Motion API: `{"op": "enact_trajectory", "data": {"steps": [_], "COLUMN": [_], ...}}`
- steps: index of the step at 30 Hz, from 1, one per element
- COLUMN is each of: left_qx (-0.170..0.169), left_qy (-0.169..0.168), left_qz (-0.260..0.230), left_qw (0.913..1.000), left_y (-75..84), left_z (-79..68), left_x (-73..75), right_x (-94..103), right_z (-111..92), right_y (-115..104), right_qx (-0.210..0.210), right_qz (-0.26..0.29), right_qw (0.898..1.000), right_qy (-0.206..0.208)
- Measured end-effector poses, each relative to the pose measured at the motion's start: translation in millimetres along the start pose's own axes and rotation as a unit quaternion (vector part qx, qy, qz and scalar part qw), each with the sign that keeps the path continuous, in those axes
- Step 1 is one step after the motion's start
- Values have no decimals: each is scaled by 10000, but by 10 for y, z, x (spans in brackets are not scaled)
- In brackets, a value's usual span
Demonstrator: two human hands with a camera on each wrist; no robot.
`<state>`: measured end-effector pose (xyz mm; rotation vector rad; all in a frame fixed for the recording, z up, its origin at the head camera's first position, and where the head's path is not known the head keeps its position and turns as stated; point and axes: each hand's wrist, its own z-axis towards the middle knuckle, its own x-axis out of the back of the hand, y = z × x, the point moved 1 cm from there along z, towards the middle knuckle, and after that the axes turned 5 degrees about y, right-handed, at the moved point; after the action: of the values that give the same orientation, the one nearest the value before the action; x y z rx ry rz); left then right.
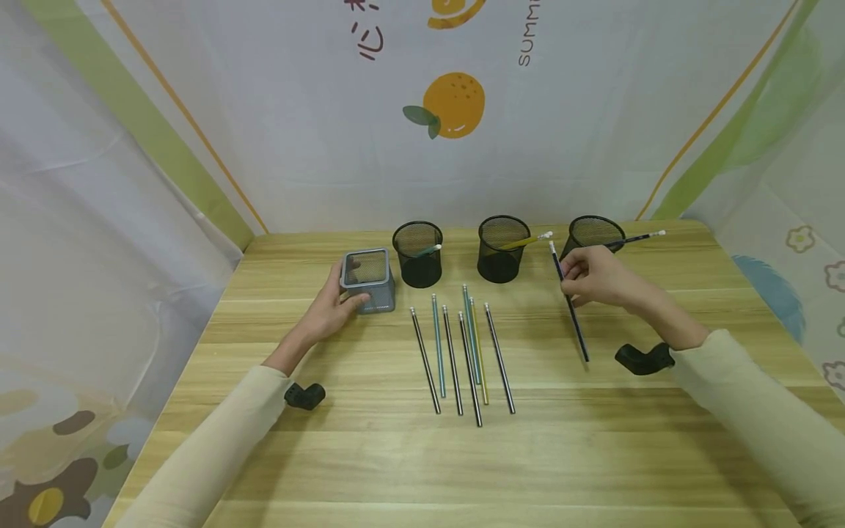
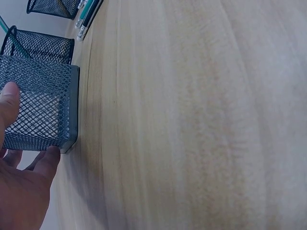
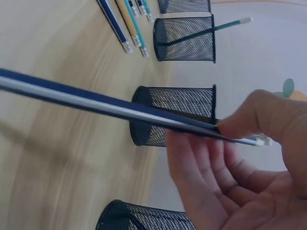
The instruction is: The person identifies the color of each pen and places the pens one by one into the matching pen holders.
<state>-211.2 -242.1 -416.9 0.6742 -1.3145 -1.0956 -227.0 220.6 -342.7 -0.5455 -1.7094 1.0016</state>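
Observation:
My left hand (image 1: 328, 306) grips a grey square mesh pen holder (image 1: 378, 298) at the table's back left, thumb on its front and fingers around its far side. In the left wrist view the holder (image 2: 41, 108) stands upright on the table. My right hand (image 1: 597, 275) pinches a dark blue pencil (image 1: 576, 326) near its white eraser end, the other end slanting down toward me. It is held in front of the right-hand round black mesh cup (image 1: 590, 231), which has a dark pencil (image 1: 637, 238) leaning out of it.
Two more round black mesh cups stand along the back: the left one (image 1: 421, 273) with a teal pencil, the middle one (image 1: 499, 268) with a yellow pencil. Several dark, teal and yellow pencils (image 1: 500, 359) lie mid-table, erasers away from me. A printed curtain (image 1: 317, 147) hangs behind.

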Motion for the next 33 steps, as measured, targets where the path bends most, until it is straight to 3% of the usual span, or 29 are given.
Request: {"op": "enact_trajectory", "data": {"steps": [5, 19, 25, 33], "left_qx": [27, 32, 64, 103], "left_qy": [8, 13, 10, -57], "left_qz": [30, 77, 119, 60], "left_qw": [10000, 10000, 9999, 9999], "left_y": [-1, -33, -9, 308], "left_z": [1, 13, 3, -61], "left_x": [-2, 4, 3, -10], "right_x": [80, 158, 229, 285], "right_z": [-27, -55, -68, -76], "right_y": [-33, 57, 56, 103], "right_qx": [270, 354, 657, 953], "right_qz": [90, 388, 445, 553], "right_qw": [9988, 9929, 9875, 9799], "right_qy": [391, 1067, 1365, 1665]}}
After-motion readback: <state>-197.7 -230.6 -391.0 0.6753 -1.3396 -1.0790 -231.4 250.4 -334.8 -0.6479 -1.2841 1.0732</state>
